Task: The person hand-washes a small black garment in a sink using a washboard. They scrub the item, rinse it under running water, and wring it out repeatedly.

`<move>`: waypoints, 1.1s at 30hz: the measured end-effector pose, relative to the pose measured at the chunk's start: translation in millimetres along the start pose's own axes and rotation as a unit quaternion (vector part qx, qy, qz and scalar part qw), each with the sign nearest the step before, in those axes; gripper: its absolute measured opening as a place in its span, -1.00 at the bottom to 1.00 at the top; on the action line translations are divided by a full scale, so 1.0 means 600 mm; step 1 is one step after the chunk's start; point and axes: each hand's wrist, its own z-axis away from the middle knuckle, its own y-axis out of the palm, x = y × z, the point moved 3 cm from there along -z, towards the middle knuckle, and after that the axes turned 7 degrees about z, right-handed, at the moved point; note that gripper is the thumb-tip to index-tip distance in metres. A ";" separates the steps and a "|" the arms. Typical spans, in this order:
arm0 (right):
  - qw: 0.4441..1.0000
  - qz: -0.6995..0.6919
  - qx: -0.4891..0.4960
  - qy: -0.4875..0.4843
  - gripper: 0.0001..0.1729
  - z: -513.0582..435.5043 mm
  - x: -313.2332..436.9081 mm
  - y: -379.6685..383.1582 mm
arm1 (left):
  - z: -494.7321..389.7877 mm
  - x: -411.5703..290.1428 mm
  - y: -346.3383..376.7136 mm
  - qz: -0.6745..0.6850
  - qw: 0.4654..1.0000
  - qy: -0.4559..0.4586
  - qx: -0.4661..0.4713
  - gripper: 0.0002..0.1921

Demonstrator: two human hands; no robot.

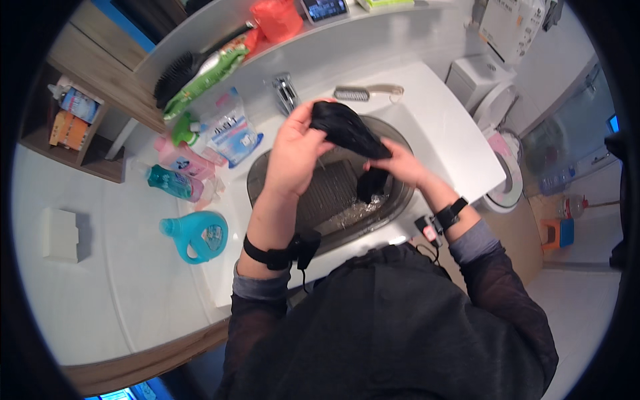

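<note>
A wet black cloth item [347, 127], perhaps a sock, is stretched between my two hands above a basin. My left hand [295, 150] grips its upper left end, thumb beneath and fingers on top. At the lower right end, my right hand [400, 162] pinches it. More black cloth [372, 186] hangs below my right hand at the water; whether it is the same piece I cannot tell. The translucent grey basin [257, 175] sits in the white sink, with a ribbed washboard [327, 190] inside. Bubbly water [357, 212] lies in its near right part.
Left of the basin stand a teal detergent jug [207, 237], a green bottle [170, 181], a pink bottle [185, 160] and a blue-white pouch [230, 137]. Behind it are the faucet [285, 92] and a hairbrush [367, 93]. A toilet [500, 190] is at the right.
</note>
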 end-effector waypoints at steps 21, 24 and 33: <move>0.951 0.264 -0.162 0.006 -0.50 -0.053 -0.034 -0.037 | 0.092 0.257 -0.196 0.056 0.952 -0.235 -0.188 -0.52; 0.835 0.536 -0.043 0.113 -0.44 -0.048 -0.086 -0.004 | 0.094 0.264 -0.183 0.080 0.948 -0.249 -0.181 -0.55; 0.687 0.697 0.136 0.151 -0.47 -0.044 -0.163 0.049 | 0.101 0.339 -0.143 0.116 0.908 -0.371 -0.159 -0.49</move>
